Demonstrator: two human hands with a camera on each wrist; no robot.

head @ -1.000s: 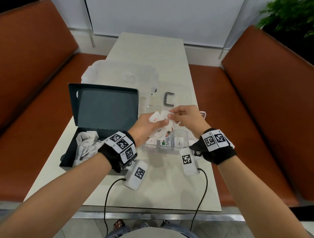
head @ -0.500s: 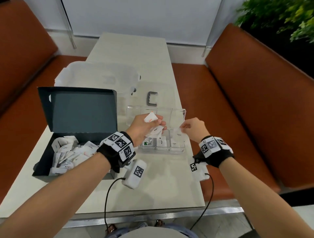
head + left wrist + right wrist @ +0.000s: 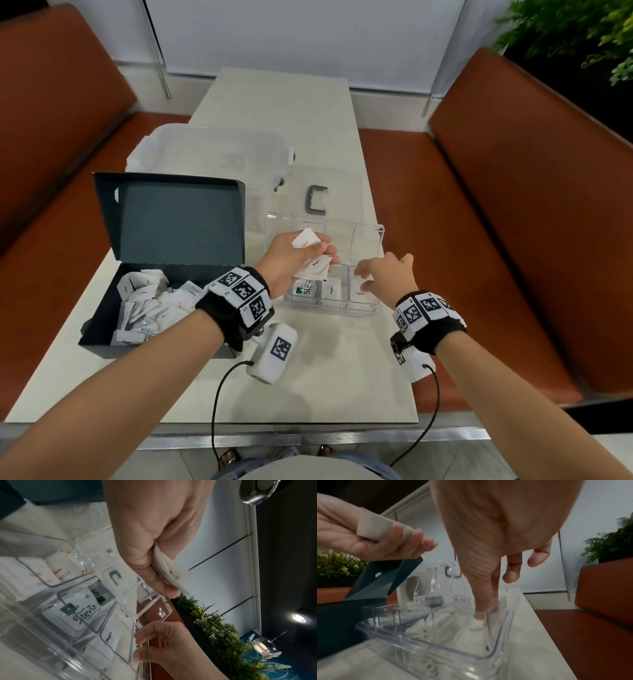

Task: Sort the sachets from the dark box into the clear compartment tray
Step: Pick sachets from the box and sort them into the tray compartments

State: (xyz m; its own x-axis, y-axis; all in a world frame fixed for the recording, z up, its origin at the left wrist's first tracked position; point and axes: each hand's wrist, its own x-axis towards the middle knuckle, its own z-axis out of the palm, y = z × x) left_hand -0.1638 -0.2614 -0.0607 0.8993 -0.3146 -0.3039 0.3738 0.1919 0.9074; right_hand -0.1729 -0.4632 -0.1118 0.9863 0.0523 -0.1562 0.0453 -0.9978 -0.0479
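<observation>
Holding a few small white paper sachets (image 3: 310, 255) in our left hand (image 3: 286, 262) above the clear plastic compartment tray (image 3: 370, 310), we dip our right hand (image 3: 388, 275), fingers loosely extended and empty, into its near right compartment. The open dark cardboard box (image 3: 171, 219) of sachets sits left on the pale table (image 3: 308, 383), between brown benches (image 3: 513, 222).

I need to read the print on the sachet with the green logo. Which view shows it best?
The left wrist view: the white green-logo sachet fills its compartment and reads "stevia". The head view shows it small, partly behind the left hand. In the right wrist view I cannot make it out.
</observation>
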